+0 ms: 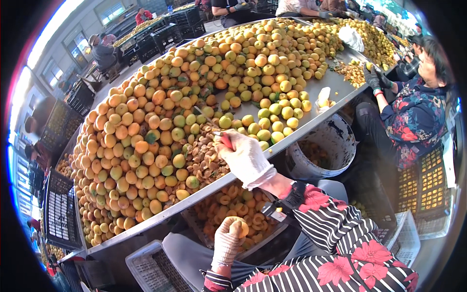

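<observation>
My right hand (243, 158), in a white knit glove, is closed round the red handle of a knife (226, 140). Its thin blade points away over the table. Beneath that hand lies a heap of brown pits (206, 155) at the metal table's near edge. My left hand (227, 241), gloved too, grips an apricot (240, 226) above my lap; whether the fruit is cut cannot be made out. Just beyond it, under the table edge, a crate holds split apricot halves (250, 214). A large mound of whole apricots (160, 112) covers much of the table.
A dirty white bucket (323, 146) stands under the edge, right of my hand. An empty-looking grey crate (158, 267) sits at lower left, a black crate (61, 209) at the table's left end. A co-worker (413, 107) with dark gloves sits at right; other people work farther back.
</observation>
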`<state>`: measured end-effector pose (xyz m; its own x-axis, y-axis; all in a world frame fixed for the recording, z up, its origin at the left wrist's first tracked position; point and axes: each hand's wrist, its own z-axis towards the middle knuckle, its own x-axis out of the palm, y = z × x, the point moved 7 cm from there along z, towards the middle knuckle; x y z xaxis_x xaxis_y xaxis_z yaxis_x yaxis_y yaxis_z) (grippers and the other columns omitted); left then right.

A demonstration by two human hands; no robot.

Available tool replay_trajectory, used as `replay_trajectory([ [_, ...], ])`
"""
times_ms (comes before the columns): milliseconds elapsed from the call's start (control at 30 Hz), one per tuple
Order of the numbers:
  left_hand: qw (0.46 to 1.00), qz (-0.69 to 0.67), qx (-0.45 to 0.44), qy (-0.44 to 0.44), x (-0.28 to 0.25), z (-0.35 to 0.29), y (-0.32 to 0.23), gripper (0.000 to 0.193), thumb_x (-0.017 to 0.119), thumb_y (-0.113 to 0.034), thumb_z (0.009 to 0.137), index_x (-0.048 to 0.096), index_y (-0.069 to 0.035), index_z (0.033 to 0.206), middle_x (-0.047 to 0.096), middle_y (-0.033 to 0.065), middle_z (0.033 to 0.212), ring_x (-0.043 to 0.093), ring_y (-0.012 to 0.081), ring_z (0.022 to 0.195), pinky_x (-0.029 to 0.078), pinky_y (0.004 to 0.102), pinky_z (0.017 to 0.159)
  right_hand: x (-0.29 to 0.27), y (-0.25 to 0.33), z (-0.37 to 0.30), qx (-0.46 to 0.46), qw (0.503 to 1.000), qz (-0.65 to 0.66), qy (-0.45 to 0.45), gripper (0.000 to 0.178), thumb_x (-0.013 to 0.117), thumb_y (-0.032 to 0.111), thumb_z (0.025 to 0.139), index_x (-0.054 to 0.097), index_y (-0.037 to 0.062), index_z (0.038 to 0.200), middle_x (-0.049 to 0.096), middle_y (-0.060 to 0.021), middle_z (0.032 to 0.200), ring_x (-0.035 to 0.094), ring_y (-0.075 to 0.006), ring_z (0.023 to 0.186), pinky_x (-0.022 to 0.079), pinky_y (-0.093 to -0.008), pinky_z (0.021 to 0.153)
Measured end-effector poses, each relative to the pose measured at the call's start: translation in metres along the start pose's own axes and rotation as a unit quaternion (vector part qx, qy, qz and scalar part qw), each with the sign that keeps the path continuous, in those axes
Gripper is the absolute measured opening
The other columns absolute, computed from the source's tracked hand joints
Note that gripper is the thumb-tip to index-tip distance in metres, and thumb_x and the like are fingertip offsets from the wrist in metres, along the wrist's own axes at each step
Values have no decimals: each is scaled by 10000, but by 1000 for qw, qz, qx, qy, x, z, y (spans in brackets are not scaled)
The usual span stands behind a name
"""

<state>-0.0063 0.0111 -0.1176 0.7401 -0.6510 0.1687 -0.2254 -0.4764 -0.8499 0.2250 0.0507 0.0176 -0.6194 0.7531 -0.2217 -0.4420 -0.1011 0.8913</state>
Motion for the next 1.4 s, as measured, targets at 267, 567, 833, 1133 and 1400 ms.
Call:
replay_trajectory([
  [267, 999, 36, -12, -8, 15, 17, -3, 170, 626, -221, 1010, 661, -64, 1064, 627, 6, 850, 534, 64, 664, 436, 208, 561, -6, -11, 15, -26, 991, -99, 83, 469, 726, 219, 933, 602, 155, 1381, 721, -212, 972, 717, -376, 919, 566, -436, 769],
  [567, 984, 146, 70, 72, 75, 58, -18, 201, 632, -193, 986, 682, -44, 1112, 690, 26, 886, 612, 77, 824, 522, 252, 750, -111, -6, -35, 65, 963, 254, -70, 248, 615, 152, 1043, 622, -7, 1233, 631, 8, 865, 563, -65, 745, 497, -243, 608],
  [833, 953, 243, 88, 157, 182, 111, -42, 257, 605, -283, 991, 682, -63, 1100, 654, 19, 876, 593, 84, 784, 503, 252, 676, -204, -2, -65, 28, 922, 279, -266, 481, 500, 484, 1079, 565, 11, 1141, 341, 40, 544, 314, -84, 394, 399, -300, 382],
  [1133, 952, 211, 127, 181, 256, 155, -38, 217, 617, -225, 989, 691, -34, 1058, 691, 29, 857, 618, 96, 766, 520, 267, 718, -229, -36, -85, 60, 917, 284, -273, 487, 513, 516, 1065, 556, 34, 1119, 382, 23, 583, 346, -102, 426, 381, -298, 428],
  [1400, 931, 251, 164, 209, 317, 180, -36, 225, 626, -241, 1003, 677, -39, 1090, 751, 138, 853, 734, 239, 796, 573, 351, 781, -236, -43, -96, 97, 938, 136, -304, 515, 547, 532, 1048, 594, 24, 1120, 529, 12, 675, 441, -92, 501, 364, -280, 467],
])
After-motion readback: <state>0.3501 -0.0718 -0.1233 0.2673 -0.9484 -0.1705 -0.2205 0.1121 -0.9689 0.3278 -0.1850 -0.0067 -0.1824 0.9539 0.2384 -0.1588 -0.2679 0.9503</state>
